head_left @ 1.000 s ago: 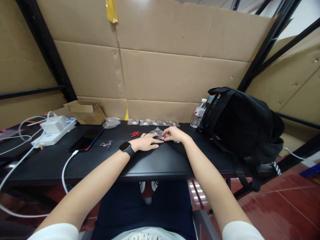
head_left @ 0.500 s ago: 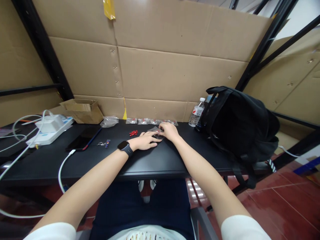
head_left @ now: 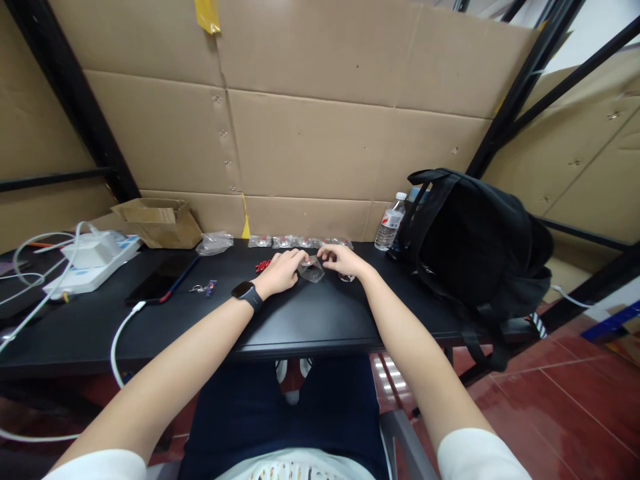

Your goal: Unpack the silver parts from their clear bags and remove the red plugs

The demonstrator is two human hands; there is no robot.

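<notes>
A small clear plastic bag (head_left: 313, 271) is pinched at its upper left by my left hand (head_left: 283, 272), which wears a dark smartwatch (head_left: 247, 293). My right hand (head_left: 341, 260) hovers just right of the bag, its fingers curved and the thumb apart from them. Whether a fingertip touches the bag's edge cannot be told. Under the right palm a shiny, rounded thing (head_left: 346, 277) peeks out, mostly hidden. Several red pieces (head_left: 262, 267) lie behind my left hand, partly covered by it. A key ring with a small purple-blue charm (head_left: 211, 288) lies farther left.
A row of filled clear packets (head_left: 285, 242) lies along the back cardboard. Left stand a crumpled plastic bag (head_left: 215, 243), an open cardboard box (head_left: 163, 223), a dark tablet (head_left: 159, 280) and a power strip (head_left: 95, 270). Right are a water bottle (head_left: 391, 223) and a black backpack (head_left: 480, 247).
My hands have moved apart slightly. The left one went from lying flat by the bag to pinching it, and the right has drawn a little away, uncovering the bag. The view shifted slightly.
</notes>
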